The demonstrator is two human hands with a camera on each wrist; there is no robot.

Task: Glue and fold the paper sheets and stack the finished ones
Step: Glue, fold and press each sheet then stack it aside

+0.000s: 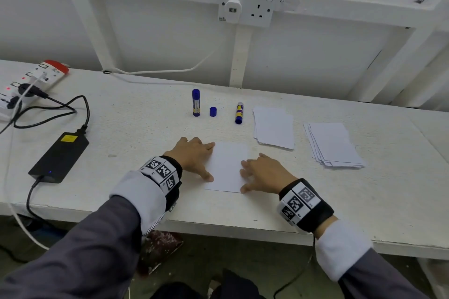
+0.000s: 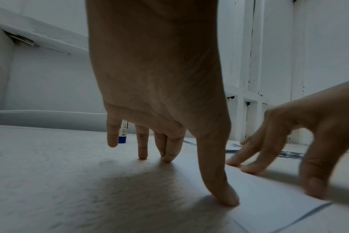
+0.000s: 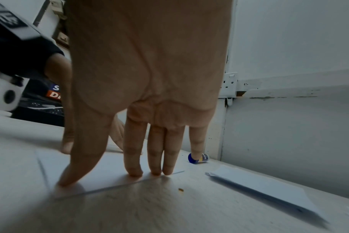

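At the frame's centre, both the left hand point(image 1: 194, 156) and right hand point(image 1: 261, 173) press a folded sheet point(image 1: 227, 167) flat with straight fingers, so it probably goes next onto a pile point(image 1: 274, 128) at the right.

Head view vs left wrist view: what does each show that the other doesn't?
Head only: the capped glue stick, the loose blue cap, two paper stacks, one nearer and one farther right, the power strip, the black adapter and the wall socket.

Left wrist only: the underside of the left hand, its thumb tip pressed on the sheet's edge.

Both: the sheet on the table, the right hand with fingertips on it, and the uncapped glue stick.
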